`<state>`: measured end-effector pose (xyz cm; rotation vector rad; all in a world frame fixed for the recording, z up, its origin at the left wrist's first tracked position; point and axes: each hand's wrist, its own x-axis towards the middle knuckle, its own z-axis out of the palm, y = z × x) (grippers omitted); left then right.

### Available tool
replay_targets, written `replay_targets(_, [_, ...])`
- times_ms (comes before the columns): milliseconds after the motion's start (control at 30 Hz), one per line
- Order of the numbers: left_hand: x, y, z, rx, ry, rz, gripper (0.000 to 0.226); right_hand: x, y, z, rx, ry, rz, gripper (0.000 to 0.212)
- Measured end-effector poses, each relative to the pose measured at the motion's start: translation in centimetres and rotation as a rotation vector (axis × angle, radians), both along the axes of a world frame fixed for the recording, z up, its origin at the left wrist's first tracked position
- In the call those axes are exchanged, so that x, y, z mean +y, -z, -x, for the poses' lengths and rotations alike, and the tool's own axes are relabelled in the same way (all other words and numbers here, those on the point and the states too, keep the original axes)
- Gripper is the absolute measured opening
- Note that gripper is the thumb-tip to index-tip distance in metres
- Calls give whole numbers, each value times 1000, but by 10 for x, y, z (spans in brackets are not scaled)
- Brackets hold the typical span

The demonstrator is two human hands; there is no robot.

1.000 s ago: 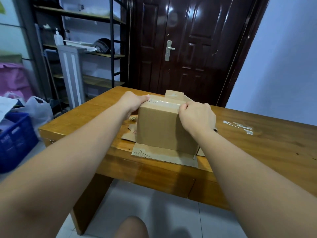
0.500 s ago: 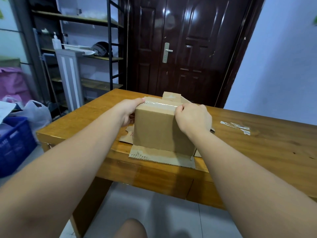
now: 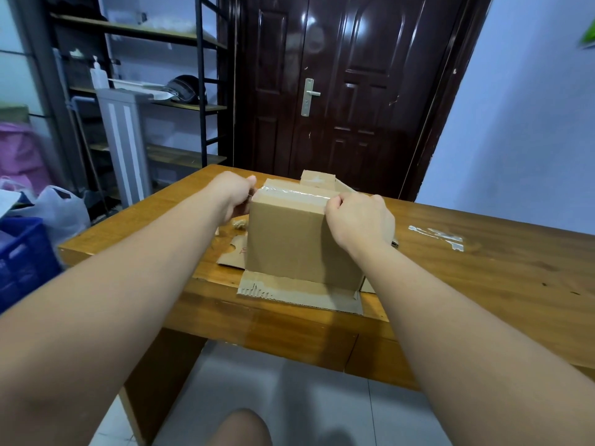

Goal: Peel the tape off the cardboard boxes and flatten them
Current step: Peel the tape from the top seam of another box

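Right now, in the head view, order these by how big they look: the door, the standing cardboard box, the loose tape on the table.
1. door
2. cardboard box
3. loose tape
The door stands farther off, yet looks largest.

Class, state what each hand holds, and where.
The left hand grips the cardboard box at its upper left corner; the right hand, its upper right corner.

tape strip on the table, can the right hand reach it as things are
Probably yes: the right hand is at the box's top right corner, and nothing stands between it and the tape strip.
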<state>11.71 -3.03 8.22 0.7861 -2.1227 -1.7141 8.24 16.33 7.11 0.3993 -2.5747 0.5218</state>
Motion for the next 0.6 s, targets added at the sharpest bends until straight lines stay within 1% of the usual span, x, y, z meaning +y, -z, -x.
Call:
replay_targets(67, [-1,3,-3,-35,18,-110,18,0,0,0,3,-4,-4,46])
replay_targets(133, [0,3,-9,-54,15,-212,11,0,0,0,-5,-5,-6,46])
replay_targets(200, [1,3,-11,-49,-16,-308,12,0,-2,0,-15,-2,-6,46])
replay_targets(233, [3,3,-10,-45,-23,-315,13,-1,-2,0,-16,-2,-7,46])
replay_targets(267, [5,5,-8,-31,-29,-279,13,-1,-2,0,-14,-2,-9,46])
replay_targets(333, [8,9,-2,17,-52,-132,16,-1,-1,0,-10,-3,-13,47])
replay_targets(433, [13,11,-1,83,-81,31,30,0,-2,0,-11,-5,-13,48])
replay_targets(533, [11,11,-1,101,-54,165,30,0,-2,0,-15,-12,-19,47])
replay_targets(600, [10,12,-3,120,-47,197,29,0,-2,-1,-12,-11,-28,47])
